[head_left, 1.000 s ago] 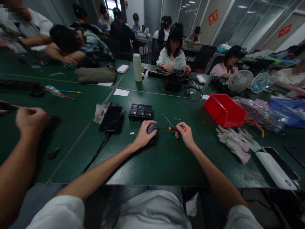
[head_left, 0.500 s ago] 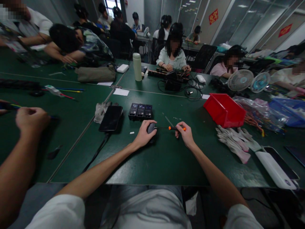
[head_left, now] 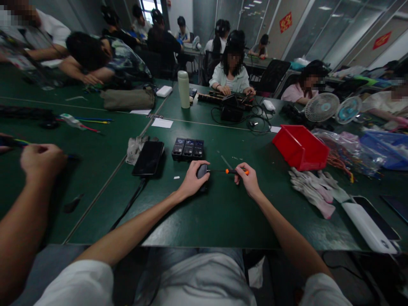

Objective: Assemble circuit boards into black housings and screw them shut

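Observation:
My left hand point(head_left: 193, 178) is closed around a small dark block point(head_left: 202, 171), which it holds at the table's middle; the fingers hide much of it. A screwdriver point(head_left: 232, 171) with a black and orange handle sits in the closed fingers of my right hand point(head_left: 247, 178). Its thin shaft points left, and the tip meets the block's right side. Just beyond my left hand stands a row of three black modules point(head_left: 188, 149) with printed faces. To their left, a black phone point(head_left: 148, 158) with a cable lies partly over a grey glove point(head_left: 135, 148).
On the right are a red bin point(head_left: 299, 148), work gloves point(head_left: 314, 191), a white power bank point(head_left: 366, 227) and bagged wires point(head_left: 350, 148). A pale green bottle point(head_left: 183, 90) stands farther back. A co-worker's hand point(head_left: 43, 161) is at the left; other people sit around the table.

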Demonstrator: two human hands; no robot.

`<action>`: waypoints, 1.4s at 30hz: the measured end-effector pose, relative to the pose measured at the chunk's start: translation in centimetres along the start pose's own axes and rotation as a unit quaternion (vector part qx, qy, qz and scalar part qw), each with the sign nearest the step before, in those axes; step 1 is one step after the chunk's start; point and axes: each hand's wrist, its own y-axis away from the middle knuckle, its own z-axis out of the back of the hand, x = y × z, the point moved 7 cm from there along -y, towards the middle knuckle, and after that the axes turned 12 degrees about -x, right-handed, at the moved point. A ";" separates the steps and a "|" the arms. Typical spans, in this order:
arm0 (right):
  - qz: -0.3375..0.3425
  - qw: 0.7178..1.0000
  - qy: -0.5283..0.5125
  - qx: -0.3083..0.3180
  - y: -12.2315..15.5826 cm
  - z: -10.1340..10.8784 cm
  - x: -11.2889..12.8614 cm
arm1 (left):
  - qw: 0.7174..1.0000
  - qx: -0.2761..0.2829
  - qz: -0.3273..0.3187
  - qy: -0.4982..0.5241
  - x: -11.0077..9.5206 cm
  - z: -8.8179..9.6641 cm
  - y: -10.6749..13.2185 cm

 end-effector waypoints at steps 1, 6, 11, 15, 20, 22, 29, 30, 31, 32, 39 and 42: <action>0.000 1.000 0.000 0.000 0.0 0.0 0.0 | 1.000 0.000 0.001 -0.001 0.0 0.0 0.0; 0.005 1.000 0.003 0.003 0.0 0.0 0.2 | 1.000 -0.001 -0.001 0.001 -0.1 0.0 0.0; 0.003 1.000 0.004 -0.003 0.0 0.0 0.3 | 1.000 0.000 0.003 -0.002 -0.2 0.0 0.0; 0.000 1.000 -0.002 0.004 0.1 -0.1 0.3 | 1.000 0.002 0.002 -0.004 -0.2 0.0 0.0; -0.002 1.000 -0.005 0.005 0.1 0.0 0.1 | 1.000 -0.001 -0.002 -0.003 -0.2 0.0 0.0; 0.001 1.000 -0.007 0.007 0.1 0.0 0.2 | 1.000 -0.001 -0.002 -0.001 -0.2 0.0 0.0; 0.020 0.999 -0.031 0.008 0.0 0.2 0.8 | 1.000 -0.003 0.007 -0.004 0.0 0.1 0.0; 0.021 0.999 -0.033 0.007 0.0 0.2 0.8 | 1.000 -0.002 0.005 -0.003 -0.1 0.1 0.0; 0.021 0.999 -0.034 0.006 0.0 0.2 0.8 | 1.000 -0.002 0.004 -0.002 -0.1 0.1 0.0; 0.021 0.999 -0.033 0.005 0.0 0.2 0.8 | 1.000 -0.002 0.004 -0.001 -0.1 0.1 0.0; 0.014 1.000 -0.005 0.006 0.1 0.0 0.8 | 1.000 -0.001 0.006 -0.003 -0.1 0.1 0.0; 0.013 1.000 0.003 0.007 0.1 0.0 0.7 | 1.000 -0.003 0.001 0.000 -0.1 0.1 0.0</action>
